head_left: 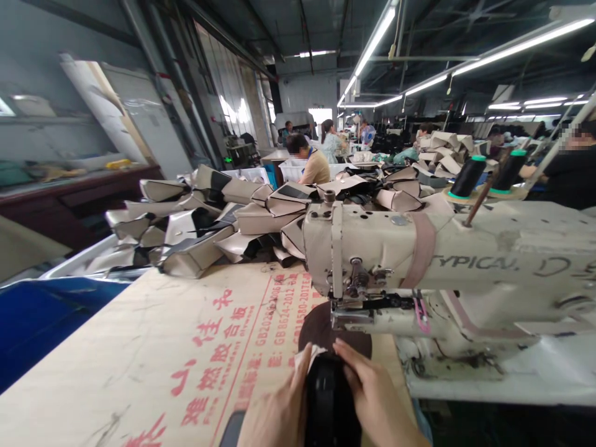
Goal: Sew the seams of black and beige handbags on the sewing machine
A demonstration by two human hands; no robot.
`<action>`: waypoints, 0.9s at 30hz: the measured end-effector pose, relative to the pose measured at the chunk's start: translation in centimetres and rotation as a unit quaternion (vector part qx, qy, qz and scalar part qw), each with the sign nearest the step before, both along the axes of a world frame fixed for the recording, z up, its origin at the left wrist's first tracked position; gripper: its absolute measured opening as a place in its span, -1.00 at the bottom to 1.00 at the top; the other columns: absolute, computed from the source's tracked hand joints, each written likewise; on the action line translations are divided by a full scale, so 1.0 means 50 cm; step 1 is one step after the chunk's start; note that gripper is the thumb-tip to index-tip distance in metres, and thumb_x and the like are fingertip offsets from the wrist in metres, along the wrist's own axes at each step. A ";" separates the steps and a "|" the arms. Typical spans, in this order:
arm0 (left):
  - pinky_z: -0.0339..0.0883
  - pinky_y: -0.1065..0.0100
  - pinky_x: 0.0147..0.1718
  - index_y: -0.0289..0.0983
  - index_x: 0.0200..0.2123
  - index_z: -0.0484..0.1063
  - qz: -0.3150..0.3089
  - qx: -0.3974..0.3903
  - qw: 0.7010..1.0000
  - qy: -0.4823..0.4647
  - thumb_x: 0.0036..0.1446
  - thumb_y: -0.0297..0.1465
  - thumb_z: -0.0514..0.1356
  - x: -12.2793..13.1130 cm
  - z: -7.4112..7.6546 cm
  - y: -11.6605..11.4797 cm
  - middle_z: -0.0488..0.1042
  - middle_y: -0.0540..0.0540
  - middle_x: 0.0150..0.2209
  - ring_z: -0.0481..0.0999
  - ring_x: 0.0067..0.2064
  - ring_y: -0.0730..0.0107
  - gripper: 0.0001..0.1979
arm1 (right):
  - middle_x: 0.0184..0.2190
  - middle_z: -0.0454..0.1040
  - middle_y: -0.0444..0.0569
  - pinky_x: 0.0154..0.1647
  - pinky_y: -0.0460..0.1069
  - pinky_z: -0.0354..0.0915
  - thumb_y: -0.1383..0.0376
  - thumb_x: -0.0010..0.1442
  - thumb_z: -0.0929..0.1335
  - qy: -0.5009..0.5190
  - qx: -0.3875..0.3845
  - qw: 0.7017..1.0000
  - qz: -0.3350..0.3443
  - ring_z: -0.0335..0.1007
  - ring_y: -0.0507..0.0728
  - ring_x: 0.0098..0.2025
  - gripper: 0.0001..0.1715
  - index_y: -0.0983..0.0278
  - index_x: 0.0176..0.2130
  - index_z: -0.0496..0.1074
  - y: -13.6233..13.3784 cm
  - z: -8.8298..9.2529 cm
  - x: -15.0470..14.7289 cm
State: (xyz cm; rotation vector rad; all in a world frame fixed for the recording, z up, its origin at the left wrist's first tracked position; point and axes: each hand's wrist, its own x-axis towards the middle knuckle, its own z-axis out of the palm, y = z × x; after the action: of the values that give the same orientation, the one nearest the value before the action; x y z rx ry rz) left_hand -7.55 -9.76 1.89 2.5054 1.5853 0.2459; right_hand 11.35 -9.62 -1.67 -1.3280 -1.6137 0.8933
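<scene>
A dark brown, round-edged piece of material point(314, 324) lies under the needle area of a cream sewing machine point(372, 242). My left hand point(279, 397) grips its near left side, thumb and fingers closed, with a small pale scrap point(308, 359) at the fingertips. On the other side my right hand point(372, 391) pinches the edge close to the presser foot point(352, 318). Between both hands rises a glossy black part point(323, 391); I cannot tell whether it belongs to the brown piece.
A plywood board point(186, 329) with red printing covers the table to the left. Behind it lies a heap of beige bag pieces point(265, 214). Black thread cones point(468, 177) stand on the machine. A blue sheet point(51, 323) hangs at left. Several people sit farther back.
</scene>
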 end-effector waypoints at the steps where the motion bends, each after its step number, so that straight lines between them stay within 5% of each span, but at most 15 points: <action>1: 0.42 0.33 -0.30 -0.21 0.21 0.06 0.002 -0.031 0.999 0.011 0.06 -0.58 -0.10 0.006 0.009 0.014 0.48 -0.18 -0.05 0.54 -0.18 0.23 -0.39 | 0.05 0.31 0.02 0.14 0.08 0.18 0.37 0.24 0.15 -0.004 0.023 1.000 0.007 0.24 0.12 0.09 -0.56 0.30 0.07 0.31 0.005 0.010 0.005; 6: 0.36 0.31 -0.22 -0.08 0.19 0.10 -0.064 -0.078 0.995 0.007 0.10 -0.56 -0.11 0.002 0.069 0.090 0.51 -0.12 -0.17 0.53 -0.18 0.24 -0.42 | 0.00 0.36 -0.03 0.13 0.04 0.20 0.33 0.21 0.24 -0.028 0.071 0.994 0.073 0.28 0.11 0.06 -0.60 0.24 0.05 0.34 0.032 0.027 0.029; 13: 0.22 0.35 0.01 -0.11 0.09 0.26 -0.108 -0.183 0.961 -0.175 0.26 -0.31 -0.14 0.004 0.097 0.106 0.33 -0.07 0.03 0.36 0.02 0.37 -0.62 | 0.04 0.33 -0.08 0.17 0.01 0.15 0.33 0.26 0.19 -0.022 0.052 0.995 0.085 0.24 0.07 0.09 -0.59 0.23 0.10 0.28 0.034 0.007 0.019; 21: 0.30 0.33 -0.22 -0.23 -0.28 0.39 -0.036 -0.168 0.957 -0.232 -0.09 -0.29 0.27 0.041 0.052 0.139 0.45 -0.02 -0.26 0.42 -0.22 0.35 -0.74 | -0.06 0.42 -0.06 0.06 -0.02 0.25 0.40 0.25 0.16 -0.025 0.047 0.991 0.121 0.34 0.09 -0.01 -0.58 0.24 0.07 0.30 0.049 0.021 0.028; 27: 0.26 0.42 -0.36 -0.25 -0.45 0.37 -0.015 -0.089 0.973 -0.213 -0.04 -0.38 0.22 0.044 0.012 0.141 0.42 0.03 -0.39 0.42 -0.34 0.41 -0.92 | -0.06 0.41 -0.09 0.05 -0.05 0.22 0.25 0.24 0.25 -0.033 0.023 0.992 0.116 0.32 0.08 -0.01 -0.66 0.21 0.01 0.35 0.053 0.047 0.020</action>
State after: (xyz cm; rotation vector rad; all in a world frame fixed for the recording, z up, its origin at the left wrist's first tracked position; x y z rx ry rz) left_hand -5.36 -2.74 2.49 2.1536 1.3306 0.5673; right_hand 12.36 -6.95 0.70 -1.1651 -1.8570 0.9525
